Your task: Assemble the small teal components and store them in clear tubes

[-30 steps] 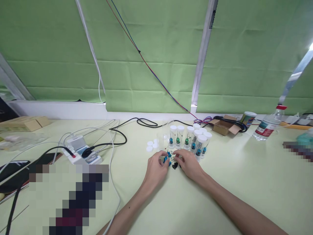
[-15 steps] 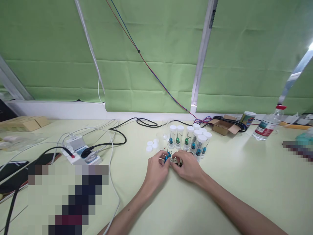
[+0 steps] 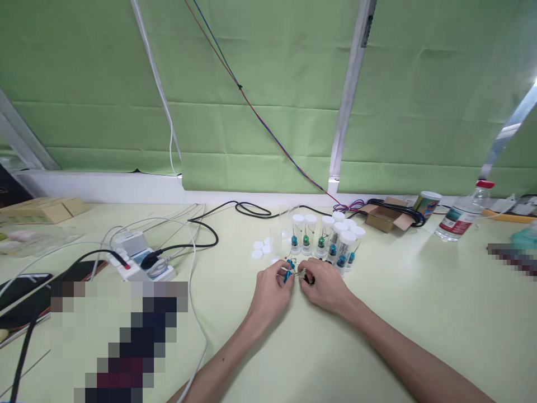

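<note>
Pinched in the fingers of my left hand (image 3: 272, 285) is a small blue piece with thin wires (image 3: 287, 276). My right hand (image 3: 326, 284) is closed just beside it, gripping a small tool with a black handle (image 3: 309, 279). A thin metallic tip reaches from this tool towards the blue piece; its exact kind is hidden by the fingers. Right behind the hands stand several clear tubes with white caps (image 3: 323, 232), holding blue or green wired pieces. Loose white caps (image 3: 257, 254) lie to the left of the tubes.
A power strip (image 3: 138, 257) with plugs and tangled cables is at the left. An open cardboard box (image 3: 380, 217), a can (image 3: 427, 204) and a water bottle (image 3: 457, 218) stand back right. A black cable (image 3: 251, 211) runs along the back of the table.
My right hand has shifted slightly right, opening a small gap between the two hands. The left hand still holds the blue piece, and the whole view has moved slightly.
</note>
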Available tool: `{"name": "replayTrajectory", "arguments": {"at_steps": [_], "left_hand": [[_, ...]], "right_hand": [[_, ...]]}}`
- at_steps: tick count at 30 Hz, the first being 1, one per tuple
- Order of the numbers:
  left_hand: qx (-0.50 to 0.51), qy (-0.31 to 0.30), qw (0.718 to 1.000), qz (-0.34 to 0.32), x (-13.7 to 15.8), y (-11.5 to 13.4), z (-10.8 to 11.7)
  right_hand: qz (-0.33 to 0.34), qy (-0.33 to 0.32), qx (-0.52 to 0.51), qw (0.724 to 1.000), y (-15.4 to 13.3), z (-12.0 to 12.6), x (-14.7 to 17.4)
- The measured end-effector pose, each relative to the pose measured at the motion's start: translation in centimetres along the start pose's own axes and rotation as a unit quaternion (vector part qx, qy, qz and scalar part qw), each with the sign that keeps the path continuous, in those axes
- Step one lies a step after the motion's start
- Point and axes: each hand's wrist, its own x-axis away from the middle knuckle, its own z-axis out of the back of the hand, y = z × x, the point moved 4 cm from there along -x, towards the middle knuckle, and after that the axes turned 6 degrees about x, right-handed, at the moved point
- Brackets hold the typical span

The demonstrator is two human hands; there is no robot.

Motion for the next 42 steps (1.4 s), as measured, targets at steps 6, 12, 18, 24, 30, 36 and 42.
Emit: {"name": "replayTrajectory", "arguments": {"at_steps": [6,12,18,24,30,36,42], "left_hand": [[0.016,0.001,1.000,-0.001,0.1,-0.1,0.1],[0.004,0.000,1.000,0.008,0.2,0.0,0.0],[0.029,0.006,1.000,0.005,0.2,0.2,0.0],[0.038,0.023,0.999,-0.005,0.1,0.6,0.1],[0.049,0.009,0.999,0.004,0.1,0.3,-0.1],[0.108,-0.014,0.993,0.053,0.1,-0.5,-0.6],[0.185,-0.038,0.979,0.075,-0.1,-0.8,-1.0]], "right_hand": [[-0.012,0.008,0.019,1.000,0.3,-0.1,0.0],[-0.027,0.012,0.037,0.999,0.5,-0.1,0.0],[0.023,0.028,-0.001,0.999,-0.1,-0.3,0.0],[0.060,0.027,-0.031,0.997,-0.6,-0.6,0.1],[0.054,0.016,-0.048,0.997,-0.5,-0.7,-0.1],[0.046,0.006,-0.039,0.998,-0.5,-0.6,-0.1],[0.041,0.009,-0.032,0.999,-0.6,-0.7,0.0]]}}
